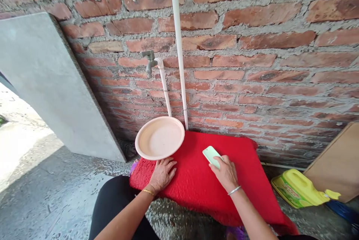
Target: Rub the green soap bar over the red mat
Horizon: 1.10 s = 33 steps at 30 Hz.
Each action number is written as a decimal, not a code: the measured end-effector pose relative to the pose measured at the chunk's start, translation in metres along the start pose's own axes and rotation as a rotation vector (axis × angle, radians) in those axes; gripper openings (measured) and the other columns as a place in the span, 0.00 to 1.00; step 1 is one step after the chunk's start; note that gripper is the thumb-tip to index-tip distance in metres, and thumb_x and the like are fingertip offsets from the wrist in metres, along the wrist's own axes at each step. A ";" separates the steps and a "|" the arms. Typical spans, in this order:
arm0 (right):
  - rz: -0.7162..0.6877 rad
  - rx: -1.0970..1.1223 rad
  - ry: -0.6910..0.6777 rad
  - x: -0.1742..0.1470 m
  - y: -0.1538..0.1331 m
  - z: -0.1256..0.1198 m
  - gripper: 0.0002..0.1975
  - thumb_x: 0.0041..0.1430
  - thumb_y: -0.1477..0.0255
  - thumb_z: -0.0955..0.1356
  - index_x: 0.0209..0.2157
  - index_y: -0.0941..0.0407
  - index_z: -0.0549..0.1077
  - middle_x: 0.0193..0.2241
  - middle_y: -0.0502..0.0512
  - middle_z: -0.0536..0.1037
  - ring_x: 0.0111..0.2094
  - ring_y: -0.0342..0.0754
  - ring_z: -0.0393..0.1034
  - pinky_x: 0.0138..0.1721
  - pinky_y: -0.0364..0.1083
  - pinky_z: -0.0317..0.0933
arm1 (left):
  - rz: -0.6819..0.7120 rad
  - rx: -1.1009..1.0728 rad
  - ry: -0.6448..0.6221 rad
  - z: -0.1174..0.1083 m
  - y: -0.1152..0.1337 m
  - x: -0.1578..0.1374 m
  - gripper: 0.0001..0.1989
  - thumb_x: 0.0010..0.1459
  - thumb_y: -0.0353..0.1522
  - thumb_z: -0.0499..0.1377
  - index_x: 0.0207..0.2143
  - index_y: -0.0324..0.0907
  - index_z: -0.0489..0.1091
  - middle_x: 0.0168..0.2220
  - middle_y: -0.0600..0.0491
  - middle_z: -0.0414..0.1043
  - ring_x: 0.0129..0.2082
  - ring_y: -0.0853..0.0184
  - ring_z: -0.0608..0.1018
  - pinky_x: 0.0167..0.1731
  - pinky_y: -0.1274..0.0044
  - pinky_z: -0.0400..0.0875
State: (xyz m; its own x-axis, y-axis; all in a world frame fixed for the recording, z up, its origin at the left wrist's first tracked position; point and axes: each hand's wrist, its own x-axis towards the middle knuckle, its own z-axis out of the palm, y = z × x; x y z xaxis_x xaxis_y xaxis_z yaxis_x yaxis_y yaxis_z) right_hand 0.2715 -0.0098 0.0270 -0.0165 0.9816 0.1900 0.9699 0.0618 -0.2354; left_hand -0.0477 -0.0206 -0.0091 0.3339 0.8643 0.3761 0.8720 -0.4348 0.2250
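The pale green brush-like object has a smooth plastic look with a soft sheen. Beneath it, the red cloth is matt and fuzzy, its nap shaggier at the edges. The basin appears to be smooth plastic, faintly glossy. Both white pipes and the grey tap look like plastic; the yellow jug is shiny plastic with a printed label. The wall is rough brick in coarse mortar, the leaning slab smooth and stone-like, the floor wet, glistening concrete. Two bangles gleam like metal.
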 end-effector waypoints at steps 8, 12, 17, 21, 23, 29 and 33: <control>0.502 -0.182 -0.069 0.007 0.132 -0.051 0.27 0.61 0.51 0.58 0.52 0.50 0.73 0.35 0.59 0.71 0.33 0.52 0.72 0.37 0.50 0.62 | -0.008 -0.011 -0.014 0.001 0.000 0.000 0.14 0.61 0.33 0.55 0.48 0.48 0.72 0.49 0.49 0.73 0.52 0.58 0.72 0.56 0.60 0.61; 0.348 -0.070 -0.020 0.002 0.104 -0.030 0.23 0.61 0.54 0.61 0.49 0.50 0.74 0.35 0.56 0.71 0.31 0.49 0.70 0.36 0.47 0.61 | -0.007 -0.002 -0.025 0.001 -0.001 0.000 0.13 0.62 0.33 0.55 0.48 0.47 0.72 0.50 0.49 0.73 0.53 0.57 0.71 0.56 0.59 0.61; -0.018 -0.062 0.024 0.008 0.034 -0.002 0.16 0.60 0.59 0.65 0.46 0.48 0.75 0.37 0.54 0.71 0.36 0.49 0.69 0.40 0.47 0.58 | -0.002 0.026 -0.029 0.001 -0.004 -0.001 0.13 0.61 0.32 0.55 0.48 0.47 0.72 0.50 0.49 0.73 0.53 0.57 0.72 0.55 0.59 0.62; 0.046 -0.118 -0.021 0.019 0.040 -0.013 0.18 0.61 0.59 0.64 0.48 0.48 0.75 0.39 0.57 0.71 0.38 0.51 0.69 0.41 0.49 0.59 | 0.007 0.033 -0.022 0.002 -0.005 -0.002 0.13 0.61 0.33 0.55 0.48 0.48 0.72 0.50 0.49 0.72 0.53 0.57 0.72 0.55 0.60 0.62; 0.219 -0.144 -0.039 0.023 0.067 -0.027 0.20 0.61 0.58 0.62 0.50 0.50 0.74 0.39 0.58 0.71 0.37 0.51 0.70 0.41 0.49 0.59 | 0.008 0.031 -0.016 0.002 -0.006 -0.003 0.13 0.61 0.33 0.55 0.48 0.48 0.72 0.50 0.49 0.72 0.53 0.58 0.72 0.55 0.60 0.62; 0.581 -0.086 0.042 0.023 0.128 -0.051 0.27 0.60 0.51 0.59 0.51 0.51 0.74 0.35 0.59 0.70 0.35 0.53 0.70 0.37 0.49 0.62 | 0.000 0.018 -0.026 0.001 -0.003 -0.002 0.13 0.62 0.33 0.55 0.48 0.48 0.72 0.50 0.49 0.72 0.53 0.58 0.71 0.56 0.60 0.61; 0.319 0.027 0.127 0.021 0.092 -0.030 0.21 0.59 0.55 0.63 0.47 0.51 0.76 0.38 0.57 0.70 0.34 0.49 0.68 0.39 0.47 0.61 | -0.005 0.019 -0.035 0.000 -0.003 -0.001 0.13 0.62 0.33 0.55 0.48 0.47 0.72 0.50 0.48 0.72 0.53 0.58 0.71 0.56 0.60 0.61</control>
State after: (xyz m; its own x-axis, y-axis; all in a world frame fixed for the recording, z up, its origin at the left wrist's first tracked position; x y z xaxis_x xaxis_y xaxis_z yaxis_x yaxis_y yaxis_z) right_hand 0.3672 0.0114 0.0378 0.3183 0.9223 0.2190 0.9145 -0.2379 -0.3272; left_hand -0.0504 -0.0205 -0.0100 0.3416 0.8750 0.3430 0.8801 -0.4259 0.2100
